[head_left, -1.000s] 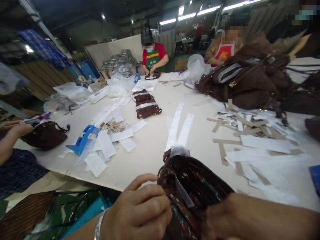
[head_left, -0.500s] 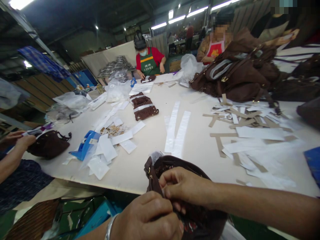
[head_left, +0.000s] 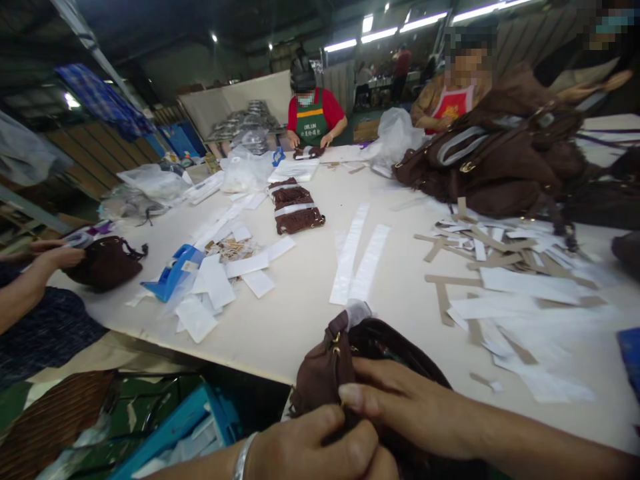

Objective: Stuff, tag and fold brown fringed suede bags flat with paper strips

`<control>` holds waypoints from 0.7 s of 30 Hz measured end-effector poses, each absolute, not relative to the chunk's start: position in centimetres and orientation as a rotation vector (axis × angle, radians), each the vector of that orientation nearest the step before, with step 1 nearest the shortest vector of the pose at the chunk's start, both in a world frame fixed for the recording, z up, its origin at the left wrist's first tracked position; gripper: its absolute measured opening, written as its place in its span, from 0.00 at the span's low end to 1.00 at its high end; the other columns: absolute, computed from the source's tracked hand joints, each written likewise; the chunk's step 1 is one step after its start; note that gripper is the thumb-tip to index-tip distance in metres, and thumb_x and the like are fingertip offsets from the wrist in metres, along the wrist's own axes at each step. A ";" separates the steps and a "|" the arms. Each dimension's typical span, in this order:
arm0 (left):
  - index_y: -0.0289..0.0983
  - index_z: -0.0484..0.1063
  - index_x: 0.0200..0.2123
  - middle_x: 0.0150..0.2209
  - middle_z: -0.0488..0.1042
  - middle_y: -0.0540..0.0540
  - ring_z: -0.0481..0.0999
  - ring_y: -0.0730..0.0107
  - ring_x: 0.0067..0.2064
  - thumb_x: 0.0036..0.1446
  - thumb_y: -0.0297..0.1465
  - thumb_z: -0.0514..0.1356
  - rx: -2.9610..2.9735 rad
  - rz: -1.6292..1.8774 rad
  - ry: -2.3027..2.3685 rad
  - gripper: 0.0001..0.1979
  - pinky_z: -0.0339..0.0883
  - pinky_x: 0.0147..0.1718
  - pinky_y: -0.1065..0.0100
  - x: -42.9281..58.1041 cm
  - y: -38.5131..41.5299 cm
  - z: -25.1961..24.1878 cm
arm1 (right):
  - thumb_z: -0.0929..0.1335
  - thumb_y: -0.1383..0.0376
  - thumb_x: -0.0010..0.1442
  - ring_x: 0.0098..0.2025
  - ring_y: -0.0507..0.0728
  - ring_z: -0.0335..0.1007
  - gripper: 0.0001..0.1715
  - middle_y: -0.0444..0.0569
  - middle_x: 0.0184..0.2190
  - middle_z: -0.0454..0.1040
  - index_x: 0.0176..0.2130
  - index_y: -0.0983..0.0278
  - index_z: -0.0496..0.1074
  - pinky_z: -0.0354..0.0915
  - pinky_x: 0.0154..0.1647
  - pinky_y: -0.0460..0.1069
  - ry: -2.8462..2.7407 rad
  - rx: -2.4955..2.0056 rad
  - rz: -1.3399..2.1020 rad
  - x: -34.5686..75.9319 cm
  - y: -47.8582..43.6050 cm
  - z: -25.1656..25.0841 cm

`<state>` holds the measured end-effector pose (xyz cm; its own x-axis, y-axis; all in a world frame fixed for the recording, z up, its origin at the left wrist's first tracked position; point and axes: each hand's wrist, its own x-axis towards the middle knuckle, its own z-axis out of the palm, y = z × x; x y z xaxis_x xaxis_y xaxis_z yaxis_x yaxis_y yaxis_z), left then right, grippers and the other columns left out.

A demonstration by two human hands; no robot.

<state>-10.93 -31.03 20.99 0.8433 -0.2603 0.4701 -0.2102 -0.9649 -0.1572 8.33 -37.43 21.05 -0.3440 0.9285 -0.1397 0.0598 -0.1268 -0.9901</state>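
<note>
A dark brown handbag (head_left: 323, 370) with gold hardware sits at the near edge of the white table (head_left: 300, 313), its mouth facing me. My left hand (head_left: 320, 450), with a metal bangle on the wrist, is closed on the bag's near rim. My right hand (head_left: 405, 403) reaches in from the right, fingers pinched on the same rim beside the left. A bit of clear plastic (head_left: 357, 310) sticks up behind the bag.
White plastic strips (head_left: 357, 257) lie mid-table, paper and cardboard scraps (head_left: 500, 280) to the right, a pile of brown bags (head_left: 500, 160) far right. A blue packet (head_left: 173, 277) and white sleeves lie left. Another person's hand (head_left: 55, 257) holds a brown pouch (head_left: 105, 263). Two people work at the far end.
My right hand came from deep inside the bag to its near rim beside the left. The bag's mouth folded closed and slid toward the table edge.
</note>
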 end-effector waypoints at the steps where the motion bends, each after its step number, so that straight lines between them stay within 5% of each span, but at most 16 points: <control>1: 0.36 0.76 0.38 0.37 0.76 0.50 0.74 0.70 0.44 0.60 0.24 0.57 -2.915 -0.783 0.340 0.08 0.73 0.42 0.69 -11.0 -30.9 21.2 | 0.59 0.53 0.67 0.45 0.56 0.69 0.20 0.50 0.42 0.73 0.45 0.64 0.70 0.63 0.51 0.52 -1.527 -1.128 1.527 8.5 -37.9 21.4; 6: 0.35 0.75 0.44 0.40 0.75 0.46 0.72 0.65 0.45 0.60 0.26 0.59 -3.141 -0.944 0.041 0.09 0.72 0.44 0.65 -11.2 -29.9 22.0 | 0.66 0.57 0.62 0.47 0.57 0.68 0.20 0.49 0.47 0.72 0.51 0.62 0.68 0.62 0.50 0.50 -1.747 -1.163 1.516 8.7 -39.8 22.2; 12: 0.36 0.68 0.49 0.50 0.67 0.40 0.69 0.67 0.52 0.63 0.24 0.53 -3.402 -1.189 -0.658 0.12 0.69 0.50 0.66 -12.1 -27.9 20.2 | 0.65 0.63 0.61 0.36 0.53 0.67 0.12 0.45 0.36 0.73 0.45 0.63 0.69 0.62 0.38 0.45 -1.707 -1.319 1.503 9.5 -39.6 21.9; 16: 0.39 0.63 0.55 0.54 0.67 0.40 0.68 0.68 0.55 0.65 0.23 0.45 -3.740 -0.872 -0.355 0.17 0.66 0.52 0.64 -12.0 -26.1 19.8 | 0.68 0.63 0.59 0.34 0.51 0.63 0.10 0.44 0.33 0.69 0.41 0.65 0.70 0.60 0.34 0.43 -1.662 -1.229 1.642 10.1 -39.0 22.4; 21: 0.37 0.65 0.45 0.42 0.70 0.44 0.70 0.70 0.45 0.66 0.31 0.51 -3.854 -0.568 -0.139 0.07 0.66 0.44 0.67 -11.7 -24.3 20.1 | 0.71 0.62 0.54 0.30 0.49 0.58 0.14 0.41 0.29 0.65 0.40 0.66 0.68 0.59 0.30 0.42 -1.483 -1.107 1.904 9.9 -38.9 21.2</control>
